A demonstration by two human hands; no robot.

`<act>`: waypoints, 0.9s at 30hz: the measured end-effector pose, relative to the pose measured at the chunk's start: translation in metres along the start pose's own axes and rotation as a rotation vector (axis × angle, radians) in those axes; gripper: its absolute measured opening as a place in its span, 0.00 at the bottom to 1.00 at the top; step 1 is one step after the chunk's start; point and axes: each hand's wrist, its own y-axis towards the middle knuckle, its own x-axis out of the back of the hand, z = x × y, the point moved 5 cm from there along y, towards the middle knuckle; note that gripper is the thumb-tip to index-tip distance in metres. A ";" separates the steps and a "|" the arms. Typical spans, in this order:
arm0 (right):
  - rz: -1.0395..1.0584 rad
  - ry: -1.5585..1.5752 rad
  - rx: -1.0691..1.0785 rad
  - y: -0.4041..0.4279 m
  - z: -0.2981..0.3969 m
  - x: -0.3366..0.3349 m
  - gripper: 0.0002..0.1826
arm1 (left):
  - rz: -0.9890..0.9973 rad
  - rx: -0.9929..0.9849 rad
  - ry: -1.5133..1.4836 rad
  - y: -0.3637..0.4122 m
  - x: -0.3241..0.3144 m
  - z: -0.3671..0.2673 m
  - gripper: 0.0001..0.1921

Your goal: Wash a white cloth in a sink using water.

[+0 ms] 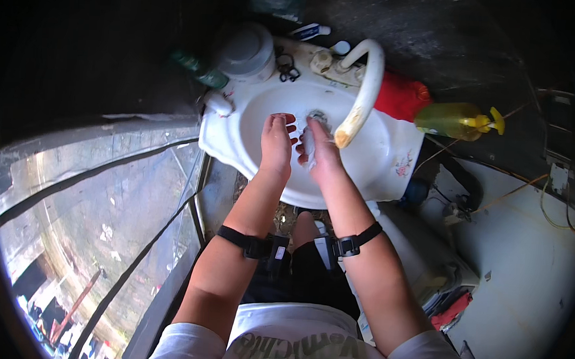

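Both my hands are over the bowl of a white ceramic washbasin (370,168). My left hand (276,143) is at the left, palm turned inward, fingers slightly curled and apart, with nothing seen in it. A short gap separates it from my right hand (321,147), which has a whitish, wet-looking patch along its palm; whether this is lather, water or a held thing I cannot tell. The curved white faucet spout (368,94) arches down just right of my right hand. Behind the fingertips lies the drain (317,116), partly hidden.
Along the basin's back stand a lidded plastic tub (247,52), dark scissors (287,68) and a tube (309,31). A green bottle (201,70) and a white object (218,103) sit left. At right are a red cloth (402,95) and a yellow pump bottle (451,120).
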 end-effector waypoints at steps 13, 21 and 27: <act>0.138 0.136 0.002 -0.013 0.002 -0.001 0.21 | 0.153 0.217 -0.859 -0.063 0.055 -0.062 0.10; 0.117 0.136 -0.025 -0.016 0.011 -0.003 0.16 | 0.233 0.107 -0.942 -0.093 0.058 -0.102 0.08; 0.048 0.042 0.015 -0.023 0.017 -0.009 0.26 | 0.278 0.079 -0.999 -0.105 0.054 -0.122 0.08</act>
